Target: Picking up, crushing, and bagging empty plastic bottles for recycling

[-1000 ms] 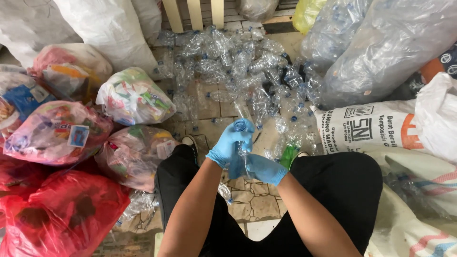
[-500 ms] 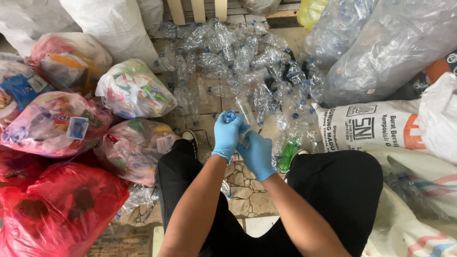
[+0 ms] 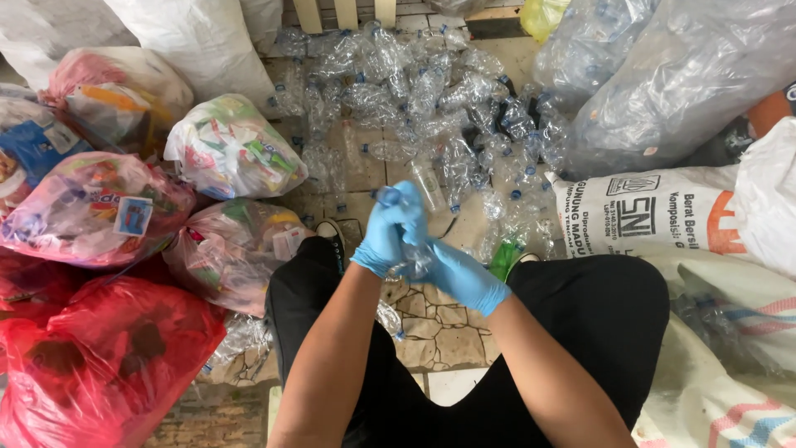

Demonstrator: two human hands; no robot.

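Both my hands wear light blue gloves and meet over my lap. My left hand point(image 3: 388, 231) wraps the upper part of a crumpled clear plastic bottle point(image 3: 412, 264), near its blue cap end. My right hand point(image 3: 460, 274) grips the same bottle from below and the right. Most of the bottle is hidden between the gloves. Just beyond my hands lies a heap of clear plastic bottles point(image 3: 414, 108) spread over the tiled floor. A green bottle point(image 3: 503, 257) lies by my right knee.
Bags stuffed with colourful wrappers point(image 3: 232, 149) and red plastic bags point(image 3: 99, 357) crowd the left. Big clear sacks of bottles point(image 3: 680, 75) and a white printed woven sack point(image 3: 638, 211) stand on the right. Wooden slats point(image 3: 344, 12) are at the far edge.
My hands have closed tighter around the bottle and shifted slightly toward me; the bottle now sits lower and more hidden between the gloves.
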